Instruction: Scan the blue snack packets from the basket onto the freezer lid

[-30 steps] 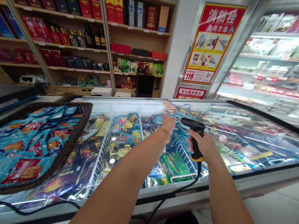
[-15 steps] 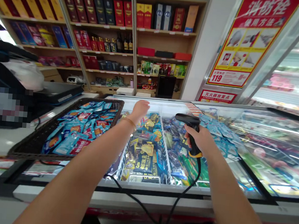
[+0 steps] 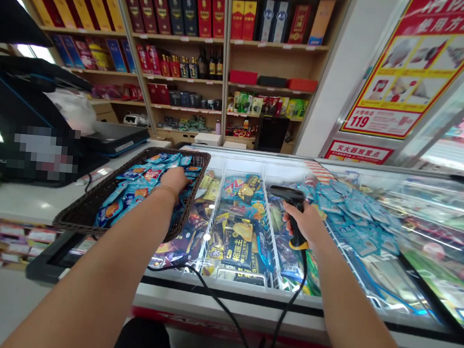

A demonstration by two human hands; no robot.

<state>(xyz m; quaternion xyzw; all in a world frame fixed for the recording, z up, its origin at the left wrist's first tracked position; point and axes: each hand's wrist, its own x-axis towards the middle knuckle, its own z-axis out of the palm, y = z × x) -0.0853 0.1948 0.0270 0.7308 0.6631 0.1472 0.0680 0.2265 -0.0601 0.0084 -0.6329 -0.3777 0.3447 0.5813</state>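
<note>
Black scanner (image 3: 289, 194), just one, being gripped by the right hand (image 3: 309, 218), left hand (image 3: 174, 180) resting among blue packets (image 3: 123, 199) in one wicker basket (image 3: 201, 175), its grip impossible to tell, one packet heap (image 3: 356, 209) lying rightward on the glass-topped freezer (image 3: 245, 302), two red signs (image 3: 421, 77) hanging beyond, shelves (image 3: 266, 63) lining the room

A basket (image 3: 78, 210) of packets (image 3: 126, 194) sits at the freezer's (image 3: 176, 300) left edge; a pile (image 3: 358, 217) lies right, nearer the far edge. Between them, above the freezer, is a scanner (image 3: 297, 228). Shelves (image 3: 279, 46) stand behind.
</note>
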